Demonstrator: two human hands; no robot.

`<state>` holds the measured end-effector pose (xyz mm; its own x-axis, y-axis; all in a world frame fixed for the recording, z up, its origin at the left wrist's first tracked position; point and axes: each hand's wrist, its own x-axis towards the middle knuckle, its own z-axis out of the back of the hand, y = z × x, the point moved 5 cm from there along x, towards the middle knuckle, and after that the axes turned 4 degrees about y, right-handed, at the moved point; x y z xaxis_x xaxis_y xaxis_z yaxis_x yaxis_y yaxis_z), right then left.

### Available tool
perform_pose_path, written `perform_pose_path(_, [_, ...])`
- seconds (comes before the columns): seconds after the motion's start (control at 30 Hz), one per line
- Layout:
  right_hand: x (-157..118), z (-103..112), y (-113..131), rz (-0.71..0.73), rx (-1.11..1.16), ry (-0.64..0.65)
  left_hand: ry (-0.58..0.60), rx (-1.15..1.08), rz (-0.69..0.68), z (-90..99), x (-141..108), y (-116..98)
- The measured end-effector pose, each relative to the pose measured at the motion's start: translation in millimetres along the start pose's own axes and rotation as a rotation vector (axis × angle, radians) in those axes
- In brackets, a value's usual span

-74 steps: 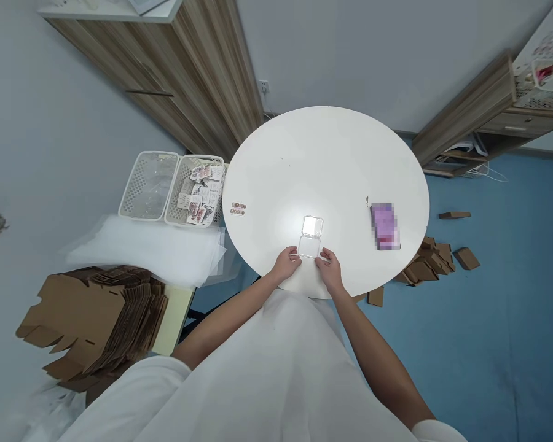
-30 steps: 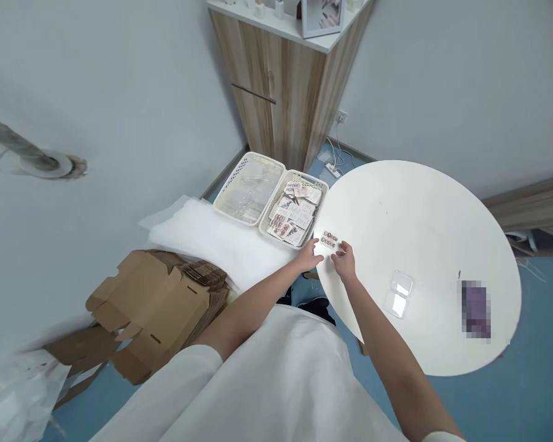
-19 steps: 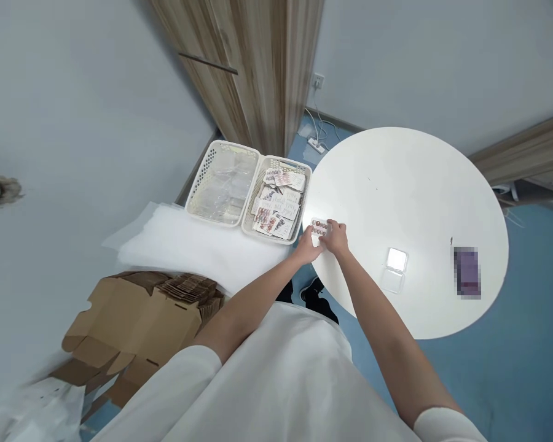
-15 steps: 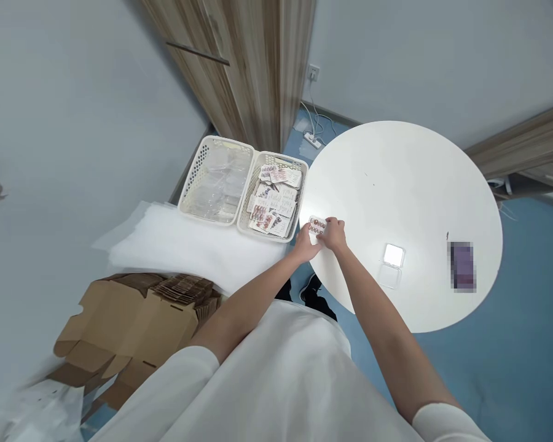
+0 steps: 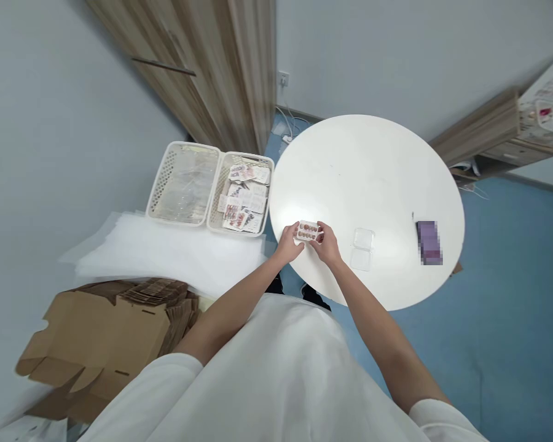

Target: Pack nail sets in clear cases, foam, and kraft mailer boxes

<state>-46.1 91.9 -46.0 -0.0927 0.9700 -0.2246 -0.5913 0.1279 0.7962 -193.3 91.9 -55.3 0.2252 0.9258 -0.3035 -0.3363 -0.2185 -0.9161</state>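
Note:
A small card of press-on nails [image 5: 308,230], with two rows of brownish-pink nails, is held between both hands over the left front part of the round white table [image 5: 368,166]. The fingers of my left hand [image 5: 287,245] are closed on its left end. On the right end, my right hand [image 5: 327,245] grips it between thumb and fingers. To the right of my hands, a clear plastic case [image 5: 362,248] lies unfolded on the tabletop, its two halves spread flat.
Left of the table are two white baskets: one [image 5: 153,202] with clear plastic pieces, the other [image 5: 271,184] with several nail cards. White sheets [image 5: 166,245] and folded brown cardboard boxes [image 5: 105,325] lie nearer me. A blurred purple object [image 5: 429,242] rests on the table's right side.
Both hands and the nail card have moved right over the table, nearer the clear case. My view has turned right, so the baskets and table appear further left.

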Motion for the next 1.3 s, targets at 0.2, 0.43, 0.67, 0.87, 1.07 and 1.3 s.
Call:
perform_pose_path(0.2, [-60.0, 55.1, -41.9, 0.025, -0.036, -0.012, 0.133, 0.151, -0.172, -67.7, -13.4, -28.0])
perform_pose_path(0.43, [-98.1, 105.4, -94.3, 0.046, 0.047, 0.067, 0.214, 0.258, -0.176, -142.9, -22.4, -42.3])
perform_pose_path(0.67, [-101.8, 124.4, -125.1, 0.047, 0.075, 0.131, 0.219, 0.356, -0.119, -172.1, -18.9, -47.7])
perform_pose_path(0.87, [-89.1, 128.7, -140.1, -0.025, 0.056, 0.135, 0.251, 0.537, -0.034, -178.6, -2.1, -49.8])
perform_pose_path(1.07, [-82.4, 122.8, -147.8, -0.092, 0.056, 0.16, 0.275, 0.582, 0.002, -180.5, 7.3, -42.7])
perform_pose_path(1.3, [-85.6, 118.9, -148.7, -0.135, 0.037, 0.135, 0.311, 0.505, -0.005, -180.5, 3.9, -36.1])
